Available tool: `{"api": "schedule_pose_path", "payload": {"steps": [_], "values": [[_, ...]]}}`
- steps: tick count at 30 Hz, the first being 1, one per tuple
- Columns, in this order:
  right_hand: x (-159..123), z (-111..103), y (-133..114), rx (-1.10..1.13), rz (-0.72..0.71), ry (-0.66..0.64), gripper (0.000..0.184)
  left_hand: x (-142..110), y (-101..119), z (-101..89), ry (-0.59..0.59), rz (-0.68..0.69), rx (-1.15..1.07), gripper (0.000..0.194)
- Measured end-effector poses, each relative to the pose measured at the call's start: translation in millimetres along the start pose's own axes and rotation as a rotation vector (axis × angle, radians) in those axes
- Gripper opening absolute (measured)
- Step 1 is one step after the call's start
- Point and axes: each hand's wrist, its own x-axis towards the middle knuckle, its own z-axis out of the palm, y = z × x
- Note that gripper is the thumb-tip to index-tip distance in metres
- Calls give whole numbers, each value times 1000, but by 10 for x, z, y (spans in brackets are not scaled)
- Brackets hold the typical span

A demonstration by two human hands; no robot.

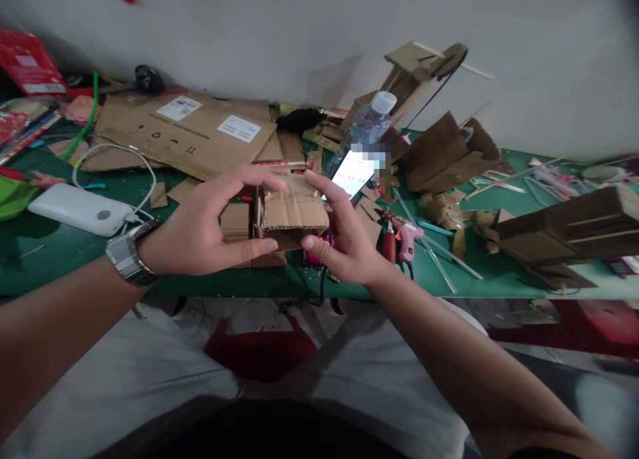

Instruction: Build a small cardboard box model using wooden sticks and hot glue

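Observation:
Between my two hands is a small cardboard box (295, 209), held just above the near edge of the green table. My left hand (204, 229) grips its left side, thumb at the lower front and fingers over the top. On the right side, my right hand (344, 236) holds it the same way, thumb below and index finger along the top corner. The box's underside looks dark and open toward me. Behind and below it lie flat cardboard pieces (235, 221), partly covered by the box and my left hand.
A lit phone (349, 176) leans by a plastic bottle (372, 120). Right of my hands lie a pink glue gun (408, 238), clear glue sticks (439, 265) and cardboard structures (564, 229). At left are a white power bank (82, 209) with cable and a large flattened carton (184, 130).

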Motion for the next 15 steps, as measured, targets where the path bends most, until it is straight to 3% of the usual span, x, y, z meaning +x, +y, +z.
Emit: {"api": "schedule_pose_path", "payload": {"steps": [15], "values": [[-17, 71, 82, 28, 8, 3, 82, -80, -43, -11, -15, -39, 23, 63]]}}
